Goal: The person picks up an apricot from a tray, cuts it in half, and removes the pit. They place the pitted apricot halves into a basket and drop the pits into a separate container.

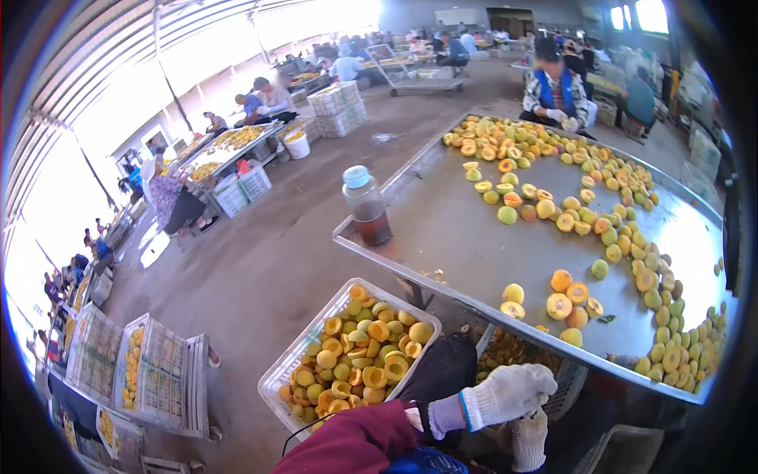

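My left hand (509, 395), in a white knitted glove below a maroon sleeve, has its fingers curled closed. Just below it is my right hand (530, 438), also gloved and closed, touching or nearly touching the left. Whatever lies between the fingers is hidden. Both hands are over a crate beneath the table edge that holds brown pits or scraps (513, 353). To their left stands a white plastic crate (399, 300) filled with halved yellow peaches (371, 347). Cut and whole peaches (576, 304) lie on the metal table (442, 213) near its front edge.
A blue-lidded bottle (368, 207) of dark liquid stands at the table's left corner. More peaches (671, 332) curve along the right side. Across the table sits a co-worker (555, 91) in gloves. Stacked crates (162, 371) stand at lower left; other people work at tables behind.
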`<action>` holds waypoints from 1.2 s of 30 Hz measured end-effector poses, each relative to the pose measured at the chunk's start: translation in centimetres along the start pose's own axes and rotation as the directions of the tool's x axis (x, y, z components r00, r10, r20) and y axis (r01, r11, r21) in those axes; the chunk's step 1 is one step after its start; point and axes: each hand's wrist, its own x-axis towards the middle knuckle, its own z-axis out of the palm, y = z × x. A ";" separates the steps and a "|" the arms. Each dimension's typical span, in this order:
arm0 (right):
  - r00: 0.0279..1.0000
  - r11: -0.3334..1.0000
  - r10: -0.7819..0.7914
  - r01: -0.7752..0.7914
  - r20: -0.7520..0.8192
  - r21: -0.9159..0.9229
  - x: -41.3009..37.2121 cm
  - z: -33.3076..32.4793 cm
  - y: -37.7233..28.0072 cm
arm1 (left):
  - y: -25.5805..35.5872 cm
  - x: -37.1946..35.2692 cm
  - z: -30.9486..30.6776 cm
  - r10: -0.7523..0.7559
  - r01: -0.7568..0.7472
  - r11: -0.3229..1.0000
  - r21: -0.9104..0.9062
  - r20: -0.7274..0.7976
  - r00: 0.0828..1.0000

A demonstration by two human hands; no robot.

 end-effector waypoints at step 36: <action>0.942 0.945 0.292 -0.311 0.164 0.102 -0.7 -3.3 -4.4 | -5.6 8.2 -1.9 -0.417 0.230 0.193 -0.954 0.132 0.899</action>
